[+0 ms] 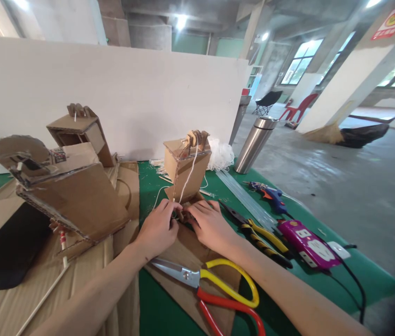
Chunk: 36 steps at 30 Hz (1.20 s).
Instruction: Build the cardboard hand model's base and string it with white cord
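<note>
A small cardboard tower stands on the table, with a round cardboard pulley on its top. From the pulley a white string runs down the tower's front to my fingers. My left hand and my right hand meet at the tower's base, fingertips bent together and closed. What they pinch is small and mostly hidden by the fingers. Under my wrists lies a brown cardboard sheet. Scissors with one yellow and one red handle rest just in front of my hands.
Right of my hands are pliers, clear glue sticks, a blue glue gun, a purple power box with cables and a steel flask. Larger cardboard models stand left. A white panel closes the back.
</note>
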{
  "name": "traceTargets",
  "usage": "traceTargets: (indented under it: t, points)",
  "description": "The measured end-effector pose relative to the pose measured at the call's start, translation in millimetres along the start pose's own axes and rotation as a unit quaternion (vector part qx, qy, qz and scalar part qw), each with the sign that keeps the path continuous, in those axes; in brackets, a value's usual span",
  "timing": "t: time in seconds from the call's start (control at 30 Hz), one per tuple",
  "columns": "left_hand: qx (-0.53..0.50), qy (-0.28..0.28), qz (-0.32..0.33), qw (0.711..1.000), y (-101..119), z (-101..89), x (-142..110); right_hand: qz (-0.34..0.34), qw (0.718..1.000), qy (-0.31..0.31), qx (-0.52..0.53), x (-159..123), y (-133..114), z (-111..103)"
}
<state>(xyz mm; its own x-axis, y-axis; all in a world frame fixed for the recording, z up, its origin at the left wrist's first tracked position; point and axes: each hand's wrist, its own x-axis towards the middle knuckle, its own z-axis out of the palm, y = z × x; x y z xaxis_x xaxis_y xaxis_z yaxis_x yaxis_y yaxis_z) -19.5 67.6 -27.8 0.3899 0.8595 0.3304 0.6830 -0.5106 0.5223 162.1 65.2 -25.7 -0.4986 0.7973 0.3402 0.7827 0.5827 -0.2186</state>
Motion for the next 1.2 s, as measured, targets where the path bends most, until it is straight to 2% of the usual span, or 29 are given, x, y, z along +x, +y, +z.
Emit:
traceTargets:
  t: [0.2, 0.53, 0.67, 0.77, 1.0, 1.2]
  points:
    - [0.037, -0.003, -0.007, 0.999, -1.6, 0.7, 0.4, 0.032, 0.999, -0.006, -0.025, -1.7, 8.9, -4.7]
    - [0.024, 0.007, -0.025, 0.999, 6.3, -2.8, -0.8, 0.029, 0.998, -0.001, 0.049, -0.2, 19.0, -8.0]
    - [0.015, 0.021, -0.013, 1.000, 4.5, -2.9, 1.5, 0.020, 0.998, 0.000, 0.063, 0.3, 21.2, -7.0]
    - [0.009, 0.030, -0.001, 1.000, 1.1, -1.4, 3.3, 0.013, 0.997, 0.002, 0.071, 0.2, 21.9, -5.2]
    - [-0.048, 0.031, -0.021, 0.998, -1.2, -1.0, 4.6, 0.023, 0.991, -0.008, 0.132, 1.9, 17.4, -6.6]
    - [-0.078, 0.039, -0.043, 0.995, -0.1, -1.0, 5.2, 0.037, 0.980, 0.018, 0.193, 2.9, 9.7, -4.6]
